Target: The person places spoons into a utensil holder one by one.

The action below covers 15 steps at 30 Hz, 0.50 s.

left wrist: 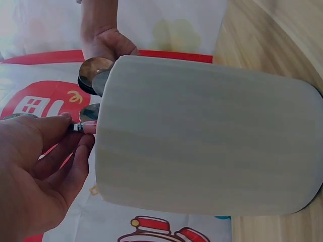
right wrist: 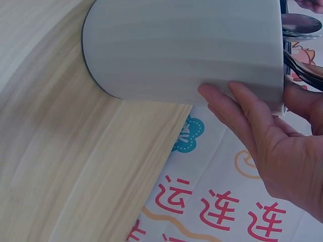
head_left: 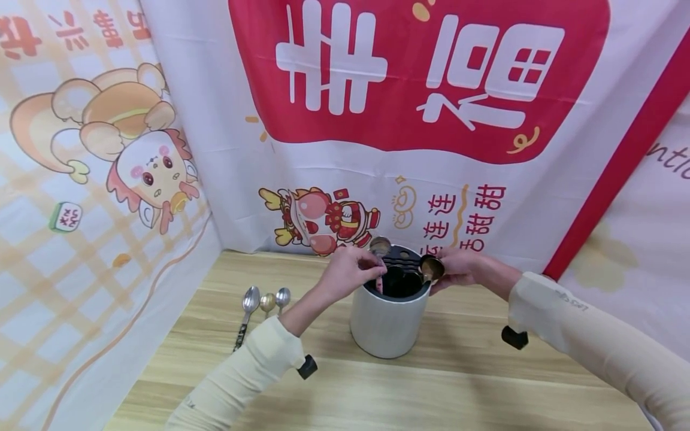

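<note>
A white cylindrical utensil holder (head_left: 385,326) with a black divided insert stands upright on the table. My left hand (head_left: 350,272) is above its near-left rim and pinches a spoon with a pink handle (left wrist: 90,127). The spoon's bowl (head_left: 380,246) points up, and the handle's lower end is inside the holder. At the right rim, my right hand (right wrist: 272,136) grips the holder, its fingers along the outer wall and its thumb at the rim. A bronze-toned spoon (head_left: 432,267) leans out near that thumb, with other spoon bowls beside it in the left wrist view.
Left of the holder lie a large spoon with a patterned dark handle (head_left: 250,299), a gold spoon (head_left: 267,302) and a small silver spoon (head_left: 283,297). The wooden table (head_left: 431,395) meets a printed cloth backdrop (head_left: 215,120) behind and at the left.
</note>
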Each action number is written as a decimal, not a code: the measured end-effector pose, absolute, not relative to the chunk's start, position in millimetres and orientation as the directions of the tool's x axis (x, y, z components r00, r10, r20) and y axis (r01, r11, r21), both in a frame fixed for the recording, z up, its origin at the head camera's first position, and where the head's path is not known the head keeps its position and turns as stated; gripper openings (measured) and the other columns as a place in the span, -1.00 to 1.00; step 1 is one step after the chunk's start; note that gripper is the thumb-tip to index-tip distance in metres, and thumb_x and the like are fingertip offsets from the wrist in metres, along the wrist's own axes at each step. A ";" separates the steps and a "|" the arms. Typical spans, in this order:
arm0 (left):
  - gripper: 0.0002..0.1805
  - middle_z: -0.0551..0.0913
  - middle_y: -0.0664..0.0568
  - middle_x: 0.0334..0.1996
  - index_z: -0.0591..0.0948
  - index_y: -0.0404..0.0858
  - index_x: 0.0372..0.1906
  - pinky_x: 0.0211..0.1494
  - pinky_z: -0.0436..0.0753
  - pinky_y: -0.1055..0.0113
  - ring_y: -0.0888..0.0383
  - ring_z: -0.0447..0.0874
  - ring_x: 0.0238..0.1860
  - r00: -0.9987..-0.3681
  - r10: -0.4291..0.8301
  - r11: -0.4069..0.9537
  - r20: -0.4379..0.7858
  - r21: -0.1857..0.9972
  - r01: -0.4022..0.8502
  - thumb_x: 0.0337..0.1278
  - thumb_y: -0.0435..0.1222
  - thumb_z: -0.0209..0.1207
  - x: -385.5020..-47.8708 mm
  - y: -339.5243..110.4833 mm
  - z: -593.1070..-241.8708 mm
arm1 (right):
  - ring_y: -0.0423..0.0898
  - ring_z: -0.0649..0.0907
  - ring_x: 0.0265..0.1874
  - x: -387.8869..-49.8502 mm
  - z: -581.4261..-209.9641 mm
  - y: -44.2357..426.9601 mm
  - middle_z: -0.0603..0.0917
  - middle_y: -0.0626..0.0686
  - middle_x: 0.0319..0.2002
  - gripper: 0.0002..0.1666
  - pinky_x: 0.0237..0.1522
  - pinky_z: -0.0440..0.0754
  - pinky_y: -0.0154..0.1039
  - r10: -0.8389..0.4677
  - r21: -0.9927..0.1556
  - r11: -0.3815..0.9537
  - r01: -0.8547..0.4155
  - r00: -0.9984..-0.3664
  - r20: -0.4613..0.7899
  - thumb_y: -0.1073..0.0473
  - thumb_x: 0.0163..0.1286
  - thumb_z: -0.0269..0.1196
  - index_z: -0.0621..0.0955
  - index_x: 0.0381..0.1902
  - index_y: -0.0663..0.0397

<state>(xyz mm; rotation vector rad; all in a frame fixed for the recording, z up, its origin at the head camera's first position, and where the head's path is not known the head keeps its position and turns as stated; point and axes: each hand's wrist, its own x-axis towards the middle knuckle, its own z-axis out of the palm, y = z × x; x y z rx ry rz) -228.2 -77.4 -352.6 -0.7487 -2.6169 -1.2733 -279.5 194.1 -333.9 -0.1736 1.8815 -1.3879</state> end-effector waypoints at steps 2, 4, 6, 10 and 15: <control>-0.90 0.79 0.09 -0.39 0.79 -0.15 -0.25 -0.17 0.72 0.46 0.29 0.72 -0.36 -0.870 0.380 0.518 0.315 0.706 0.482 0.19 -0.23 0.36 -228.7 -76.6 -354.5 | -0.09 0.74 -0.27 -280.1 -333.9 194.2 0.67 0.09 -0.21 -0.78 0.11 0.67 0.05 -0.515 -0.856 0.402 0.325 -0.693 -0.504 0.41 0.50 0.07 0.46 0.05 0.39; -0.91 0.78 0.08 -0.37 0.78 -0.14 -0.25 -0.15 0.73 0.43 0.28 0.72 -0.35 -0.876 0.375 0.517 0.304 0.715 0.470 0.18 -0.23 0.37 -228.8 -75.8 -355.3 | -0.09 0.74 -0.27 -280.6 -333.9 194.0 0.66 0.09 -0.21 -0.78 0.10 0.68 0.04 -0.502 -0.852 0.404 0.332 -0.699 -0.510 0.41 0.50 0.06 0.44 0.06 0.37; -0.89 0.78 0.06 -0.36 0.75 -0.15 -0.23 -0.15 0.73 0.41 0.25 0.72 -0.34 -0.883 0.363 0.514 0.298 0.727 0.456 0.15 -0.24 0.39 -229.0 -74.9 -355.4 | -0.09 0.74 -0.27 -281.2 -334.0 194.1 0.66 0.09 -0.22 -0.76 0.08 0.70 0.02 -0.499 -0.850 0.408 0.333 -0.698 -0.513 0.41 0.51 0.06 0.43 0.08 0.38; -0.82 0.77 0.02 -0.36 0.69 -0.20 -0.21 -0.19 0.73 0.40 0.22 0.71 -0.35 -0.896 0.335 0.504 0.293 0.748 0.433 0.12 -0.25 0.42 -229.5 -73.9 -355.4 | -0.10 0.74 -0.26 -281.8 -334.3 193.7 0.68 0.07 -0.24 -0.76 0.05 0.72 -0.01 -0.502 -0.851 0.407 0.333 -0.696 -0.513 0.40 0.51 0.06 0.45 0.08 0.38; -0.85 0.74 0.02 -0.42 0.69 -0.21 -0.29 -0.33 0.67 0.45 0.23 0.65 -0.41 -0.886 0.317 0.522 0.339 0.717 0.461 0.21 -0.21 0.35 -232.1 -74.5 -357.6 | -0.13 0.74 -0.26 -282.9 -336.0 194.7 0.72 0.01 -0.28 -0.81 0.08 0.70 0.02 -0.535 -0.858 0.402 0.318 -0.679 -0.502 0.39 0.52 0.06 0.52 0.01 0.35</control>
